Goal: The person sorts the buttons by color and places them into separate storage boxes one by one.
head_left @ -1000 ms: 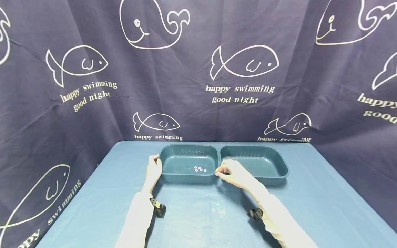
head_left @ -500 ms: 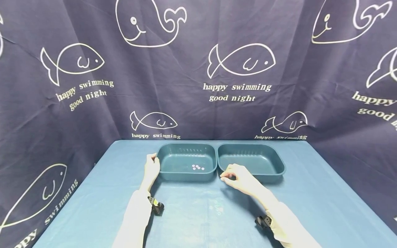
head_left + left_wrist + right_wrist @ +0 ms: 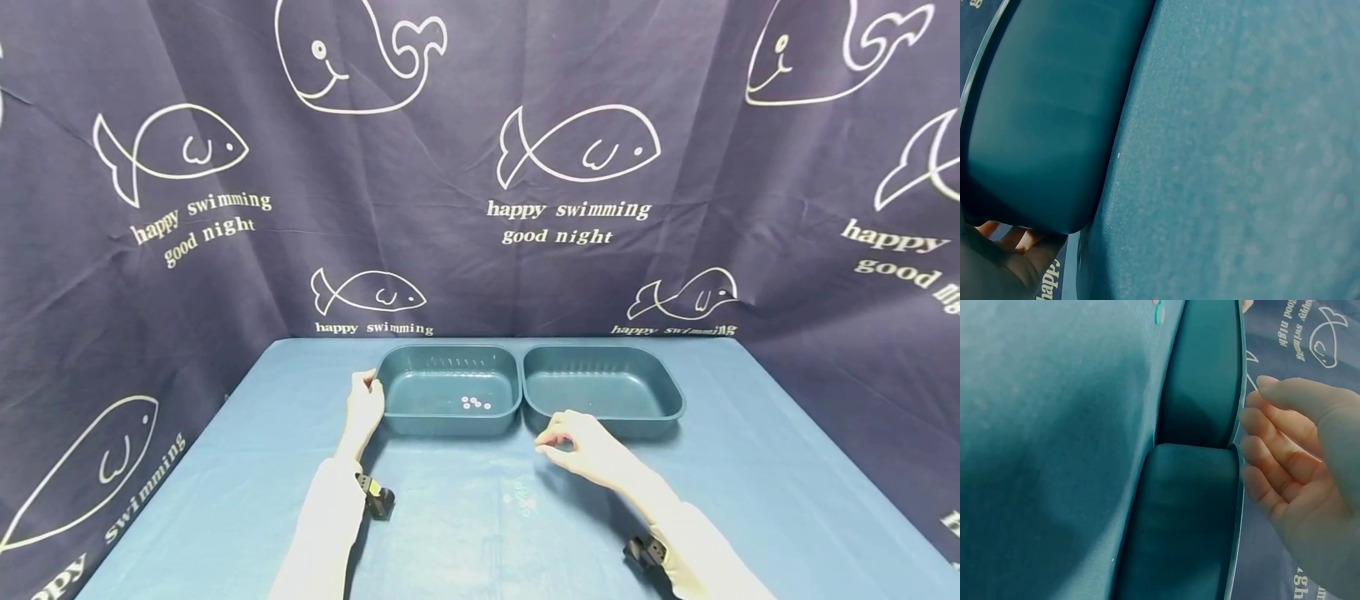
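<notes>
My left hand (image 3: 364, 403) grips the left end of a dark teal plastic bin (image 3: 446, 427); the left wrist view has its fingers (image 3: 1030, 240) against the bin's end wall. Several small pale pinkish rings (image 3: 477, 404) lie on that bin's floor, toward its right side. My right hand (image 3: 581, 446) hovers over the table before the near left corner of a second, matching bin (image 3: 637, 428). Its fingers are loosely curled, and the right wrist view shows nothing between them (image 3: 1272, 447). Several small pink and teal pieces (image 3: 522, 502) lie on the table left of this hand.
Both bins stand end to end near the back of a table (image 3: 442, 533) covered in blue. Behind it hangs a dark blue curtain (image 3: 465, 167) with white fish and whale drawings. Small black cameras (image 3: 380, 502) sit on both wrists.
My right hand has drawn back from the corner between the bins, toward me and slightly right. The left hand keeps its grip on the left bin. The head view has shifted slightly.
</notes>
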The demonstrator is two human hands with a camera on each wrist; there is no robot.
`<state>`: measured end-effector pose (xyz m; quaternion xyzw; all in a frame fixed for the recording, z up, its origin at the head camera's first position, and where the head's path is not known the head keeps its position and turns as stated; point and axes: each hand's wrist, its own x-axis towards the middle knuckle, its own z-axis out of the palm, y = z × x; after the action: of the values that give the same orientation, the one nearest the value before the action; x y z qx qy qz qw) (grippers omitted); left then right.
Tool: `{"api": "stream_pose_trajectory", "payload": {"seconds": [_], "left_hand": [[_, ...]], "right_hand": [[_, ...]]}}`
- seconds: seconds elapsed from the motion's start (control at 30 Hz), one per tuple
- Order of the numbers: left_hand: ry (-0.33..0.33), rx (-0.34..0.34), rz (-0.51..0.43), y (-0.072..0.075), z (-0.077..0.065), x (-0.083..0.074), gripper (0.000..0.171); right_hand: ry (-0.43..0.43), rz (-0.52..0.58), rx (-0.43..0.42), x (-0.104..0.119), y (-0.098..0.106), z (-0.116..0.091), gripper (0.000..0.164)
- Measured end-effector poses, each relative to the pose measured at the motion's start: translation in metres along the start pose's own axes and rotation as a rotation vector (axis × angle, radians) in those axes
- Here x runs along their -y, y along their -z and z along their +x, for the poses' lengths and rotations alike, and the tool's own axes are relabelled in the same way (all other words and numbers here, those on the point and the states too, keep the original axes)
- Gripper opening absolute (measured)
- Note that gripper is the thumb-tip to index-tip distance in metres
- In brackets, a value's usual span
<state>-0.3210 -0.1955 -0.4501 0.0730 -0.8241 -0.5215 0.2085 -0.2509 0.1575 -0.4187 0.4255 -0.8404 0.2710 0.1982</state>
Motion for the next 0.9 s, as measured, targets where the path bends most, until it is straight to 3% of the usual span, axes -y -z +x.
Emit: {"api": "stream_pose_trajectory", "payload": {"seconds": [0.9], "left_hand": [[0.0, 0.007, 0.019, 0.001, 0.0, -0.001, 0.03]], "right_hand": [[-0.066, 0.116, 0.101, 0.013, -0.006, -0.013, 0.006]]}}
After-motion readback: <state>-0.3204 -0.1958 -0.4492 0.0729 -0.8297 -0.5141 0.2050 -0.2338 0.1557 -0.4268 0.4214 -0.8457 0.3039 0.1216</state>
